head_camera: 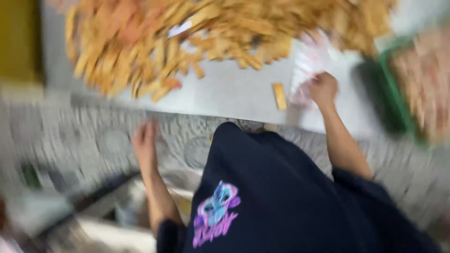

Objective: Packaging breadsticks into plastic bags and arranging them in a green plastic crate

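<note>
Head view, heavy motion blur throughout. Landmark: the pale grey flat tabletop, whose near edge runs from left to right just above the person's dark navy shirt.

Right hand: over the tabletop near its front edge, curled closed on a crinkled clear plastic bag with pink markings. The fingers seem bunched into the film, though the blur hides the exact grip. The bag rises from the hand toward the back of the tabletop.

Left hand: off the tabletop, below its near edge, over the grey patterned floor. Fingers extended and close together, holding nothing I can make out.

A large heap of tan and orange flat stick-shaped pieces covers the far part of the tabletop, its ragged front edge spilling toward the near side. One single tan stick lies alone just left of the right hand.

Open room: a bare strip of tabletop between heap and near edge. A green-rimmed container stands right of the tabletop.
</note>
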